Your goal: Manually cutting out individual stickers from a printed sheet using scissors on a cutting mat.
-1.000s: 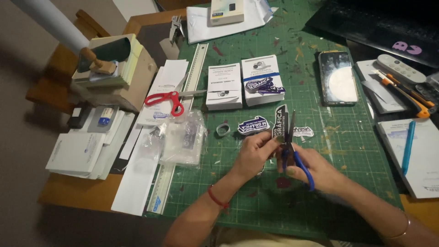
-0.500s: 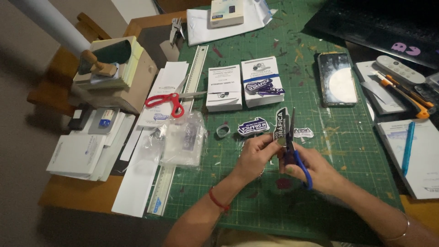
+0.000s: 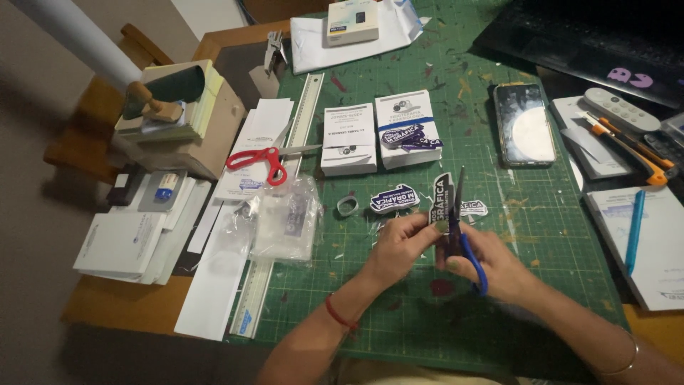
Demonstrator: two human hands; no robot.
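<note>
Blue-handled scissors [image 3: 462,228] point away, blades upright beside sticker [image 3: 442,198].

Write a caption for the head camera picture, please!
Left hand holds a sticker while right hand cuts with blue-handled scissors.

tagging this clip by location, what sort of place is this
Probably a home craft or small print-finishing desk. A green cutting mat covers the table, a metal ruler lies along its edge, and the right hand works blue-handled scissors on a die-cut sticker held by the left hand.
</note>
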